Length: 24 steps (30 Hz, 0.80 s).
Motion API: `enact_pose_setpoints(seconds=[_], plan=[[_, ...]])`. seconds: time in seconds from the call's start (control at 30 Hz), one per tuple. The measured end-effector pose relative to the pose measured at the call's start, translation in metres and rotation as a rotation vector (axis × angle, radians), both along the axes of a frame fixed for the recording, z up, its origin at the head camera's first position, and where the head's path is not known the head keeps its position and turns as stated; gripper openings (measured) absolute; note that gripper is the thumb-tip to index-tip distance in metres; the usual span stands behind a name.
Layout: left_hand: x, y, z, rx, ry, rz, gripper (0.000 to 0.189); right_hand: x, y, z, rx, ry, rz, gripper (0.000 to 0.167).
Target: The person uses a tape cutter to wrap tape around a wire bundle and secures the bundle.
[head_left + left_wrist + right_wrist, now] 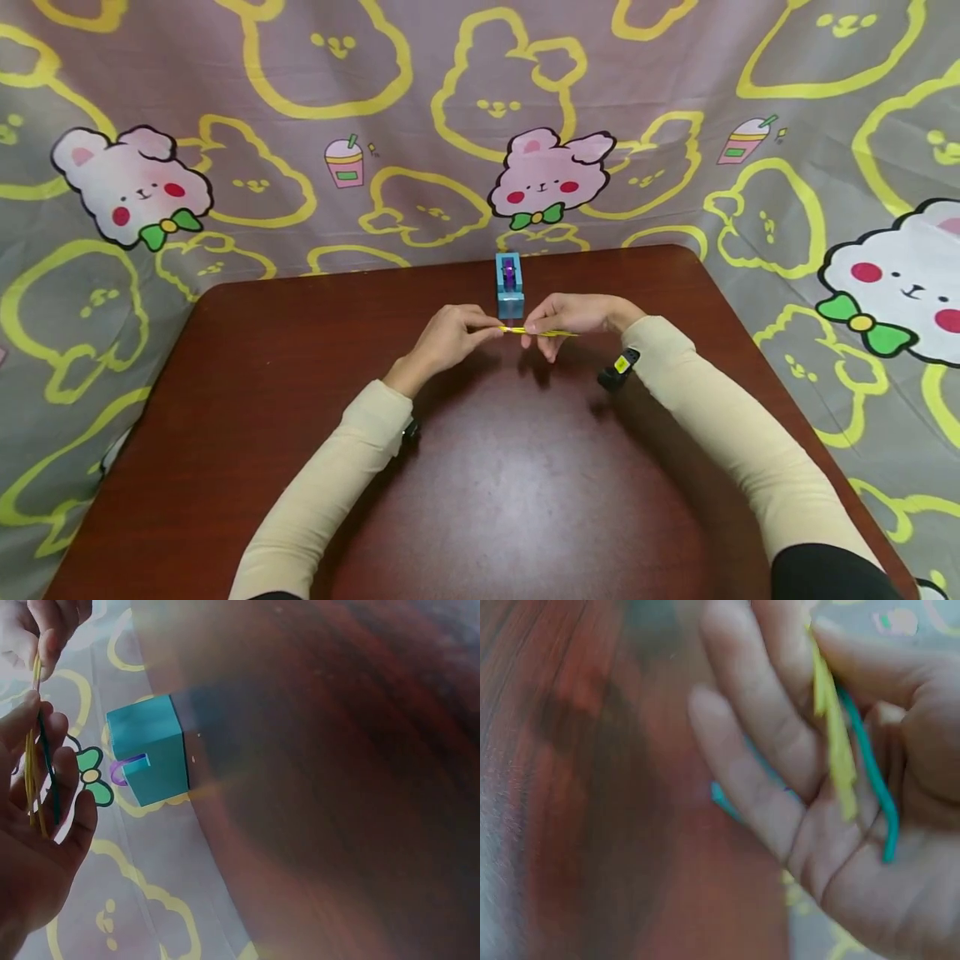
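A bundle of thin yellow and green strands (557,334) is stretched between both hands in the head view. My left hand (453,337) pinches it between thumb and fingers, and strand ends lie along its palm in the left wrist view. My right hand (570,315) pinches the bundle a short way off, its other fingers spread loosely; yellow strands (840,765) and a green strand (874,769) run over this palm. A small purplish patch shows between the two pinches. Just behind the hands stands a teal tape dispenser (510,304) with a purple roll.
The dark reddish-brown table (465,483) extends around the arms. A grey cloth (420,75) with cartoon bears and rabbits hangs behind it and along the sides. Black wrist cameras, one of them (618,370) plainly seen, hang below the sleeves.
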<state>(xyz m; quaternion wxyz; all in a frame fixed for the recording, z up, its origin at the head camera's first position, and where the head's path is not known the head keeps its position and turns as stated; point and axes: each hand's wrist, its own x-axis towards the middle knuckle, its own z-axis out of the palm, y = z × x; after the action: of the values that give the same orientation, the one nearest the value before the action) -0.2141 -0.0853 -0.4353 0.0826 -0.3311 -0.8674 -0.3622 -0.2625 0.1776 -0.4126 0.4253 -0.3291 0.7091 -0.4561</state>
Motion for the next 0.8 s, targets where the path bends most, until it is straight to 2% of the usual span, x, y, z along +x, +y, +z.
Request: enact_pose_setpoints(seconds=[0.1,0.2,0.27,0.4,0.53,0.67,0.8], plan=[[-0.002,0.001,0.001,0.023,-0.031,-0.004,0.015,0.01,-0.001,0.013,0.038,0.12,-0.012,0.032],[-0.006,0.002,0.003,0.044,-0.101,-0.005,0.024,0.019,-0.003,0.02,0.073,0.309,-0.016,0.024],[-0.009,0.002,0.006,0.058,-0.173,0.0,0.032,0.024,-0.004,0.023,0.11,0.466,-0.033,0.02],[-0.017,0.001,0.01,0.083,-0.372,0.003,0.041,0.034,-0.008,0.024,0.196,0.808,-0.066,0.014],[-0.028,-0.001,0.01,0.077,-0.577,-0.042,0.049,0.041,-0.012,0.016,0.219,1.11,-0.097,0.01],[-0.035,-0.002,0.007,0.091,-0.756,-0.103,0.05,0.045,-0.01,-0.001,0.181,1.366,-0.133,0.011],[-0.039,-0.004,0.003,0.106,-0.861,-0.115,0.047,0.048,-0.006,-0.02,0.148,1.543,-0.143,0.016]])
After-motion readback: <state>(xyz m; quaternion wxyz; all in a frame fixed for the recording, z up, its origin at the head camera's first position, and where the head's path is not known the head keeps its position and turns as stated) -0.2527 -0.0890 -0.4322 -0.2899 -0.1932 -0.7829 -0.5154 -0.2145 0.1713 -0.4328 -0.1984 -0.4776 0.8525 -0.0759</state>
